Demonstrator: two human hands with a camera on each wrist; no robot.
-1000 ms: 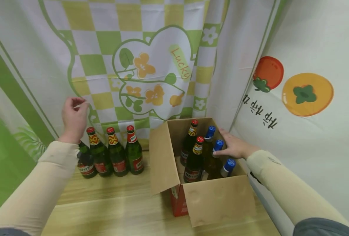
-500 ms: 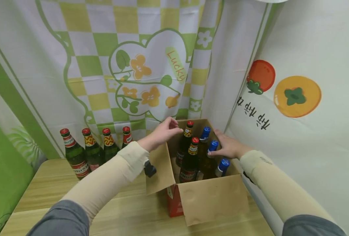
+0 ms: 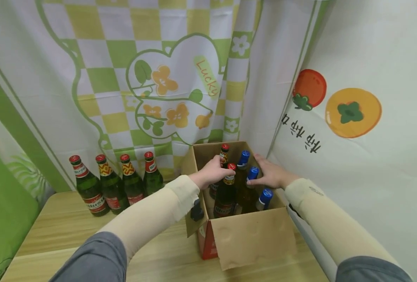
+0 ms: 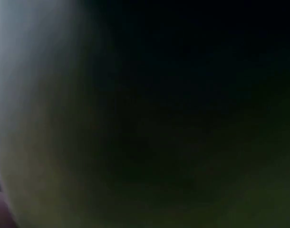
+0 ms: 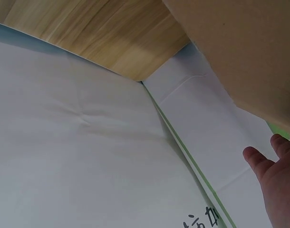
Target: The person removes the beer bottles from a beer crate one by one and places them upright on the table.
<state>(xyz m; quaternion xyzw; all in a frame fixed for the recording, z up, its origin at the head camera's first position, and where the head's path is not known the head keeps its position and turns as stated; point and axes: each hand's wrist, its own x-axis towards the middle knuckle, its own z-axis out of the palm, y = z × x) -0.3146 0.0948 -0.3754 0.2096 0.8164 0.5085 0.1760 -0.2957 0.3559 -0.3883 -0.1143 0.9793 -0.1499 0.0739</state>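
Note:
In the head view, my left hand (image 3: 212, 172) is over the left side of an open cardboard box (image 3: 252, 235), with its thumb and fingers apart. Its thumb is at the cap of the front red-capped beer bottle (image 3: 225, 194); its fingers overlap the neck of the rear red-capped bottle (image 3: 224, 148). My right hand (image 3: 273, 172) holds the box's right wall, thumb inside and fingers outside. That thumb is close to a blue-capped bottle (image 3: 253, 173); whether they touch is unclear. The right wrist view shows fingers (image 5: 259, 161) by the box's outer side (image 5: 249, 52). The left wrist view is dark and blurred.
A row of several green beer bottles (image 3: 111, 192) with red caps stands on the wooden table (image 3: 71, 235) left of the box. Two more blue-capped bottles (image 3: 243, 158) are in the box. Its front flap (image 3: 254, 239) hangs outward. Printed curtains (image 3: 116, 86) hang behind.
My left hand has swung right from above the bottle row to the bottles in the box. The left flap is pushed up by the left forearm. My right hand stays on the box wall.

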